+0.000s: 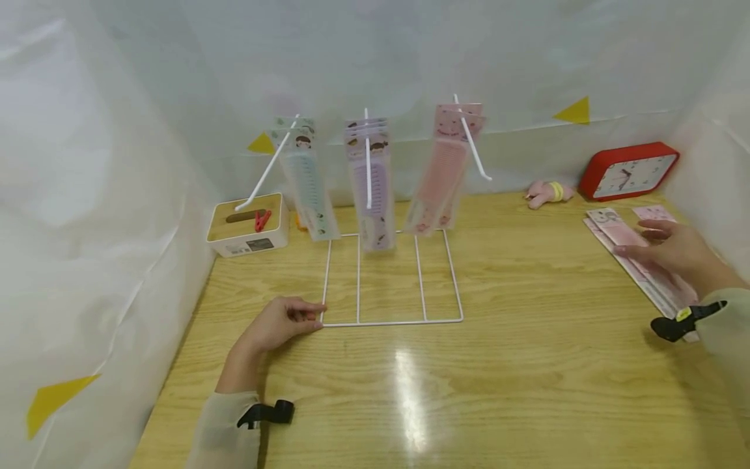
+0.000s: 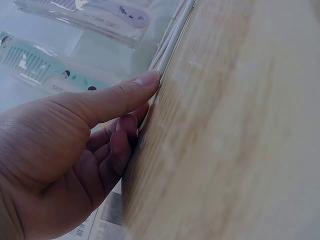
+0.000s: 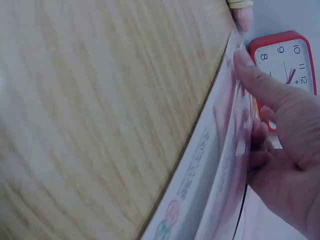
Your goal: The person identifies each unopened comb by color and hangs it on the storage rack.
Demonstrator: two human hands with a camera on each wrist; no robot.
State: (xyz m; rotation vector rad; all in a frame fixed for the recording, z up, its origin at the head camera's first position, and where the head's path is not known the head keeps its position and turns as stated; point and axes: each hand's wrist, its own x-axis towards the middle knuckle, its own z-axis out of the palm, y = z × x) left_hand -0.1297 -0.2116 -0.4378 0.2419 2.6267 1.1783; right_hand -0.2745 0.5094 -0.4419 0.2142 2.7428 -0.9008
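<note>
A white wire display rack [image 1: 391, 323] stands on the table with three long hooks. My left hand [image 1: 281, 322] pinches its front left corner between thumb and fingers. From the hooks hang packaged combs: a green one [image 1: 307, 189] at left, purple ones [image 1: 375, 189] in the middle, pink ones [image 1: 442, 166] at right. Over at the right, my right hand [image 1: 680, 251] grips a pink packaged comb [image 1: 612, 225] on a small pile, thumb on its left edge and fingers across the other side. In the right wrist view the packages [image 3: 200, 155] overlap, and some fingertips are hidden behind them.
A red clock [image 1: 633, 172] and a pink plush item with a yellow band [image 1: 547, 193] sit at the back right. At the back left is a white box with a wooden lid [image 1: 249, 225], a red clip [image 1: 262, 220] on top. White sheeting [image 1: 146, 163] encloses the table.
</note>
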